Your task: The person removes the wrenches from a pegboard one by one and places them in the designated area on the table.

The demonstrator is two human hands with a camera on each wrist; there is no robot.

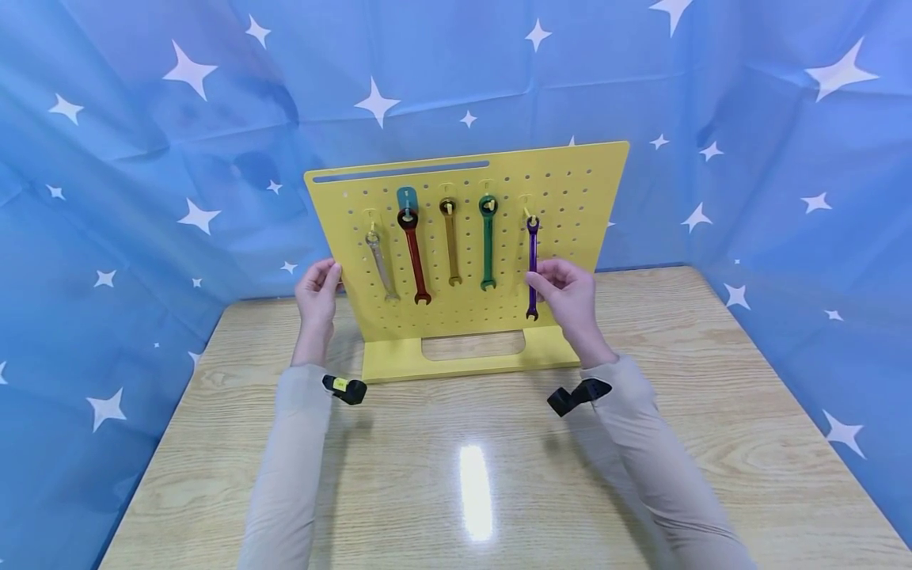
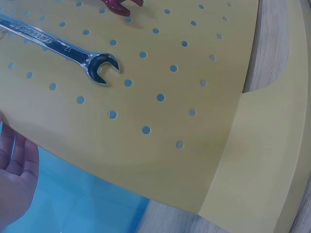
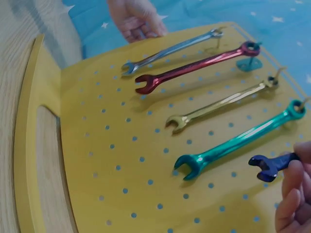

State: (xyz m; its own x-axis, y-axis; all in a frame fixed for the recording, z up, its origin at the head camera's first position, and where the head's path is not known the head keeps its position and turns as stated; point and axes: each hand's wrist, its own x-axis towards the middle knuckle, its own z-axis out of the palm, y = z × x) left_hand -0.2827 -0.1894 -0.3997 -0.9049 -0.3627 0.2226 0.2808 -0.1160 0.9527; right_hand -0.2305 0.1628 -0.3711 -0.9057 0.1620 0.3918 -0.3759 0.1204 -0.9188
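A purple combination wrench (image 1: 533, 269) hangs upright by its upper end from a hook on the yellow pegboard (image 1: 563, 237). My right hand (image 1: 568, 294) pinches its shaft between thumb and fingers; the open jaw shows below them in the right wrist view. At the board's left edge, my left hand (image 1: 317, 297) holds the rim, with some fingers behind it. Between the hands hang a silver wrench (image 1: 381, 265), a red wrench (image 1: 415, 257), a gold wrench (image 1: 451, 241) and a green wrench (image 3: 243, 138), each on its own hook.
The pegboard's base (image 1: 392, 364), with a cut-out slot, stands on a wooden table (image 1: 427, 459). A teal hook plate (image 1: 407, 198) backs the red wrench, unlike the yellow ones. Behind hangs a blue curtain (image 1: 442, 47) with white stars.
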